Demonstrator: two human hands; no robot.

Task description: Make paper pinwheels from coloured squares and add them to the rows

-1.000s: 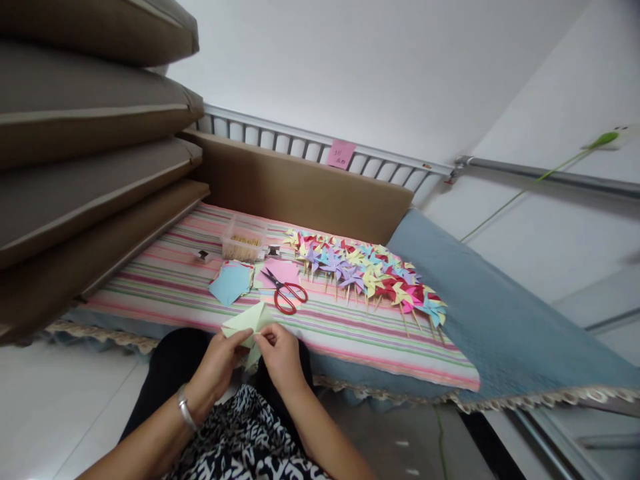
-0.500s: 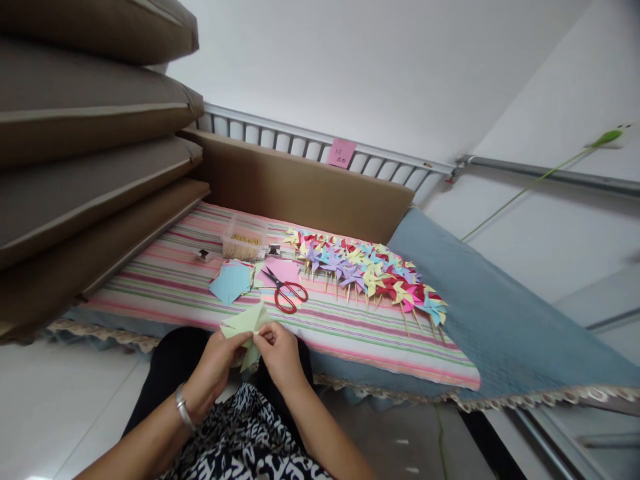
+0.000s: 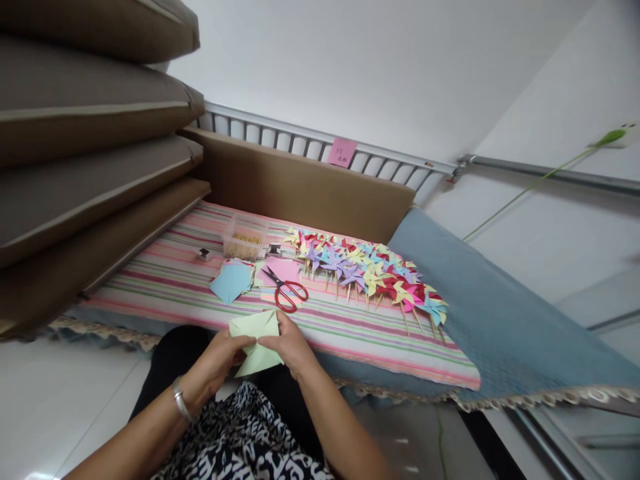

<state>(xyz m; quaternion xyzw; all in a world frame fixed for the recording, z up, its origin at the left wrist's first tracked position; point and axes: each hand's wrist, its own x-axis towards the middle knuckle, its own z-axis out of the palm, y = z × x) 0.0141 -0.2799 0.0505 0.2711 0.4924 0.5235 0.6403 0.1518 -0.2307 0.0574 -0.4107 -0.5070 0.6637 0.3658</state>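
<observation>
A pale green paper square (image 3: 259,359) with slits toward its middle is held over my lap. My left hand (image 3: 225,357) grips it from the left, thumb near the centre. From the right, my right hand (image 3: 290,343) pinches it, its thumb also close to the centre and its fingers at the far edge. Just beyond lie red-handled scissors (image 3: 286,288), blades partly apart, resting on pink paper sheets (image 3: 281,269). Left of them is a stack of light blue paper squares (image 3: 232,282).
A clear plastic box (image 3: 245,238) of thin wooden sticks stands behind the paper. Many colourful paper pinwheels (image 3: 367,270) on sticks lie to the right on the striped cloth (image 3: 320,320). Stacked brown cushions (image 3: 100,133) rise at left. A pink note (image 3: 343,152) hangs on the rail.
The green paper has been turned and flattened out between my hands. My right hand has shifted right, and its fingers now reach the paper's far edge.
</observation>
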